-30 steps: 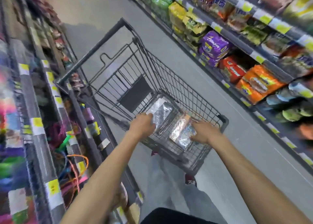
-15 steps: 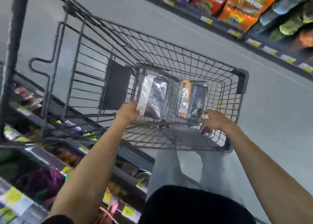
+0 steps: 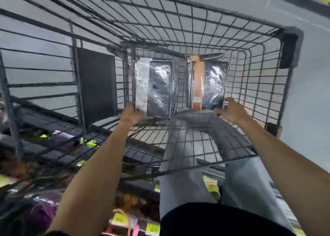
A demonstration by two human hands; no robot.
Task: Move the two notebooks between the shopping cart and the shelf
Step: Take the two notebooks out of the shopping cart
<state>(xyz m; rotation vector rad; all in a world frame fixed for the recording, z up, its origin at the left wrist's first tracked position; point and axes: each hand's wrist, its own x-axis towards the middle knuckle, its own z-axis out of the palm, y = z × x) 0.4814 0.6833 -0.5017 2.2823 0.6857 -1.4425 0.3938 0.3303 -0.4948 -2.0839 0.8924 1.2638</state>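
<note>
Cart basket (image 3: 196,21): two notebooks (image 3: 159,87) in hands (image 3: 131,116).

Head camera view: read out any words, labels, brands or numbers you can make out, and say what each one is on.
Nothing reads clearly enough to quote.
Left notebook, white strip: print too blurred to read.
Right notebook, orange strip with a small white label: too small to read.
Yellow shelf tags: digits smeared, not readable.
</note>
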